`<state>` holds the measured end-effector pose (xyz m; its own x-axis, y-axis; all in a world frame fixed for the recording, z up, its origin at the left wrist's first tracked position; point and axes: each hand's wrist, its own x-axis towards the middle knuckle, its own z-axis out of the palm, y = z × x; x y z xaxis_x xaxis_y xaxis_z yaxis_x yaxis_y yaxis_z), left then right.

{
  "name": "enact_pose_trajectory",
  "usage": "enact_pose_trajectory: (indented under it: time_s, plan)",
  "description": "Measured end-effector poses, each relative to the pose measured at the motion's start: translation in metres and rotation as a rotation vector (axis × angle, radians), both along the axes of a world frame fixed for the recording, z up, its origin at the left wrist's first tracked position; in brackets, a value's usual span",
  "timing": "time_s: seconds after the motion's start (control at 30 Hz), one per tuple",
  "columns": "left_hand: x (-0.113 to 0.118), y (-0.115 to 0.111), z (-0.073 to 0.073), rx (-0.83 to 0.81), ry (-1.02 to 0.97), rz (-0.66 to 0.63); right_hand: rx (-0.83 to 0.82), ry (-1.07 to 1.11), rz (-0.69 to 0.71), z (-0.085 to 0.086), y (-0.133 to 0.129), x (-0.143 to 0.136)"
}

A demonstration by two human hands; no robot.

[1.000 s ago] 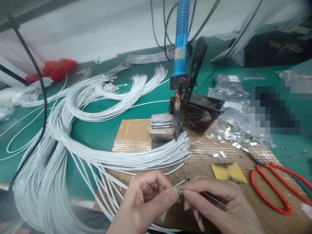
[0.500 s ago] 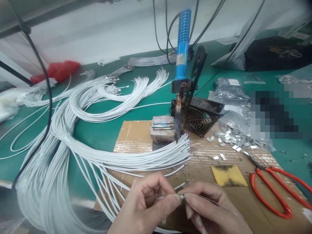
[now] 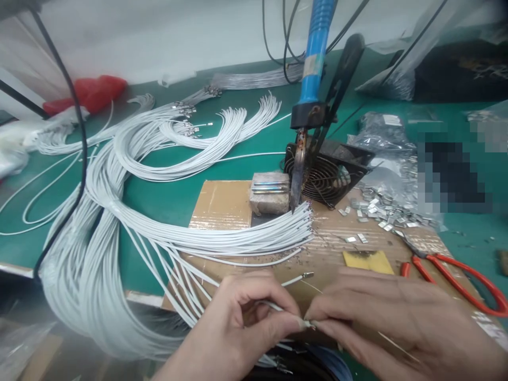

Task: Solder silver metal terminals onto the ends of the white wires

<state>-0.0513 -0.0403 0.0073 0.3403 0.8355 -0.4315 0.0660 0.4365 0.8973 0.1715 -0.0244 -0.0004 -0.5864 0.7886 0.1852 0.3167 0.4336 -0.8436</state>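
Head view: my left grip (image 3: 246,317) is closed, thumb against finger, on a white cable (image 3: 306,323) just below the lying bundle, near the front edge of the cardboard (image 3: 222,203). My right grip (image 3: 381,312), slightly blurred, pinches the cable's small metal end, right beside my left thumb. A thin wire (image 3: 399,346) shows against my right hand; I cannot tell whether I hold it. Just beyond my hands, another white cable ends in a metal tip (image 3: 307,274). Past that lies the bundle of white cables (image 3: 238,233), its ends near the pointed tip of a blue-handled iron (image 3: 315,69). A grey block (image 3: 270,193) stands beside that tip. On my right are a yellow pad (image 3: 367,260), scattered metal clips (image 3: 373,209) and red-handled pliers (image 3: 464,271), partly hidden behind my hand. The green worktop (image 3: 159,201) spreads beneath the cardboard.
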Motion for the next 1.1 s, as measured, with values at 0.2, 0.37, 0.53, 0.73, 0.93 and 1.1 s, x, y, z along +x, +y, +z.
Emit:
enact_pose_trajectory:
  time_s: [0.2, 0.37, 0.53, 0.73, 0.93, 1.1]
  plan:
    - [-0.014, -0.002, -0.003, 0.094, 0.038, -0.115, -0.677, 0.197, 0.079, -0.011, 0.01, -0.01]
    - [-0.016, -0.002, -0.008, 0.043, -0.058, -0.088, -1.035, 0.468, -0.062, -0.023, 0.002, -0.023]
    - [-0.001, 0.001, -0.013, -0.015, -0.086, 0.141, -0.982, 0.512, -0.317, -0.029, 0.001, -0.026]
    - [0.02, 0.003, -0.006, 0.043, -0.01, 0.345, -0.719, 0.447, -0.545, -0.031, -0.01, -0.024]
    - [0.021, 0.002, -0.007, 0.069, 0.039, 0.263, -0.464, 0.241, -0.463, -0.028, -0.015, -0.025]
    - [0.023, 0.001, -0.006, 0.059, 0.129, 0.203, -0.06, 0.074, -0.334, -0.022, -0.005, -0.024]
